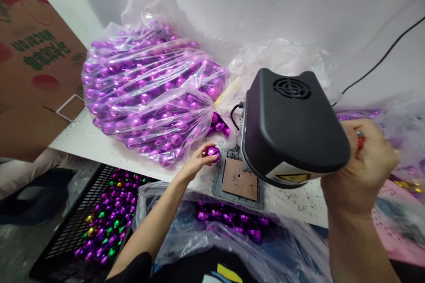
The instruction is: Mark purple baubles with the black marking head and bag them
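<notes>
A shiny purple ball (213, 154) is held between the fingers and thumb of my left hand (202, 157), just left of a machine's grey base. On that base lies a flat brown plate (239, 178) with a small dark hole. The machine's black housing (295, 119), with a round vent and a warning label, stands over the base's right side. My right hand (370, 163) is closed at the housing's right side, around a handle with a bit of red showing; most of the handle is hidden.
A tied clear bag (149, 97) of purple balls fills the back left. Loose purple balls (219, 124) lie by its neck. A black crate (71, 212) holds purple, green and gold balls. Plastic with purple balls hangs at my lap. A cardboard box (33, 70) stands left; a black cable runs right.
</notes>
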A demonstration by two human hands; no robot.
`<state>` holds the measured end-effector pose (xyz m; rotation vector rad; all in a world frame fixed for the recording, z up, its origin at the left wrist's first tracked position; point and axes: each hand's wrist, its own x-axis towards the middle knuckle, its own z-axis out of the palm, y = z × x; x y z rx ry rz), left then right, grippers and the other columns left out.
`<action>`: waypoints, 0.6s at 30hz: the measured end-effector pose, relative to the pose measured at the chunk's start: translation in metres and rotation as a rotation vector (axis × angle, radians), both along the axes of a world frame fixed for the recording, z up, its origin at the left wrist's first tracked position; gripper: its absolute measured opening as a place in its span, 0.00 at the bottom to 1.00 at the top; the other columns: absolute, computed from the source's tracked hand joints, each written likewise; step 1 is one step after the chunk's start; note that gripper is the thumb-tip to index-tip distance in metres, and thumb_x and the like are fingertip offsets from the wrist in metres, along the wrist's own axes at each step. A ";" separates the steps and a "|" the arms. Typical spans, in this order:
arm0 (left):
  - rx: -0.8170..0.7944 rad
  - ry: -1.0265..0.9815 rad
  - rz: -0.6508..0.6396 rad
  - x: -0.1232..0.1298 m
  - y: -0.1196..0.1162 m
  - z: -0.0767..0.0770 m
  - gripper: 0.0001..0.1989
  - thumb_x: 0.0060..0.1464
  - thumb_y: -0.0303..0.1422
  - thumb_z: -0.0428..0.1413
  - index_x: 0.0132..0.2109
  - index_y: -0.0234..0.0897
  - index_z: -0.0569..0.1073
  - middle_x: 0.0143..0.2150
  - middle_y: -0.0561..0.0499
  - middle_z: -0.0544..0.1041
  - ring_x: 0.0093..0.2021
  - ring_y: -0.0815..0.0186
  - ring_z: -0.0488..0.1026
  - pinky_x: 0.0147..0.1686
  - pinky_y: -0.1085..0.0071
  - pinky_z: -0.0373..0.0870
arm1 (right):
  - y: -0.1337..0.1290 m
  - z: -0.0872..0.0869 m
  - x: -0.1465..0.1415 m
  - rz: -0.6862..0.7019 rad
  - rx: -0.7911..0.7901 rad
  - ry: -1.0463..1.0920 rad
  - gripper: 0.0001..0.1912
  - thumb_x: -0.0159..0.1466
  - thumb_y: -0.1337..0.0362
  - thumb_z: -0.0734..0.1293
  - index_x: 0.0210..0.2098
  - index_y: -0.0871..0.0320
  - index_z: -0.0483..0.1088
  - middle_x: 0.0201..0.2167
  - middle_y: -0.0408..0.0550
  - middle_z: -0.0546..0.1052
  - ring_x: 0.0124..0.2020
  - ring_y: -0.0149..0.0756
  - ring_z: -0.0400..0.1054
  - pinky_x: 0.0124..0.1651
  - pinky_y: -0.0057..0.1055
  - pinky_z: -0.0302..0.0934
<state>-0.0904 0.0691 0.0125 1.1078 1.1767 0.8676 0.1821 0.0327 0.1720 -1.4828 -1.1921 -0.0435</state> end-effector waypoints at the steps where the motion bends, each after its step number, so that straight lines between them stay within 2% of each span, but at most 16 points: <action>1: -0.084 -0.197 -0.003 -0.002 -0.007 0.000 0.24 0.51 0.37 0.67 0.55 0.39 0.75 0.50 0.45 0.76 0.44 0.62 0.76 0.45 0.66 0.74 | 0.000 0.001 -0.002 0.004 0.011 -0.004 0.23 0.62 0.42 0.62 0.27 0.56 0.68 0.17 0.38 0.64 0.21 0.26 0.55 0.27 0.29 0.47; 3: -0.209 -0.448 -0.020 0.000 -0.020 0.000 0.23 0.52 0.36 0.68 0.53 0.36 0.75 0.48 0.44 0.79 0.41 0.63 0.78 0.43 0.66 0.76 | 0.001 0.003 -0.005 0.018 0.030 0.004 0.23 0.63 0.43 0.62 0.27 0.56 0.68 0.17 0.38 0.64 0.21 0.25 0.55 0.27 0.28 0.48; 6: -0.253 -0.541 -0.033 0.014 -0.031 0.001 0.21 0.51 0.37 0.69 0.50 0.32 0.77 0.43 0.44 0.80 0.40 0.62 0.79 0.44 0.65 0.77 | 0.001 0.004 -0.006 0.032 0.028 0.012 0.22 0.63 0.45 0.62 0.27 0.57 0.67 0.17 0.38 0.65 0.21 0.24 0.55 0.26 0.26 0.48; 11: -0.134 -0.352 0.031 0.044 -0.035 -0.001 0.22 0.49 0.41 0.69 0.47 0.33 0.77 0.42 0.46 0.81 0.43 0.59 0.77 0.44 0.65 0.75 | 0.000 0.005 -0.006 0.037 0.024 0.014 0.23 0.63 0.44 0.62 0.27 0.57 0.67 0.17 0.37 0.63 0.20 0.23 0.52 0.25 0.26 0.45; 15: 0.014 -0.200 0.100 0.057 -0.040 -0.011 0.22 0.46 0.34 0.70 0.50 0.37 0.77 0.45 0.48 0.80 0.49 0.56 0.74 0.55 0.61 0.68 | 0.000 0.004 -0.006 0.064 0.029 0.016 0.24 0.63 0.42 0.62 0.28 0.57 0.68 0.17 0.36 0.60 0.20 0.23 0.49 0.25 0.26 0.46; 18: 0.107 -0.097 0.087 0.061 -0.045 -0.015 0.23 0.47 0.31 0.69 0.51 0.40 0.77 0.49 0.48 0.79 0.52 0.54 0.72 0.59 0.60 0.63 | 0.000 0.003 -0.005 0.077 0.038 0.025 0.24 0.64 0.42 0.62 0.29 0.57 0.68 0.17 0.35 0.60 0.20 0.23 0.49 0.25 0.26 0.46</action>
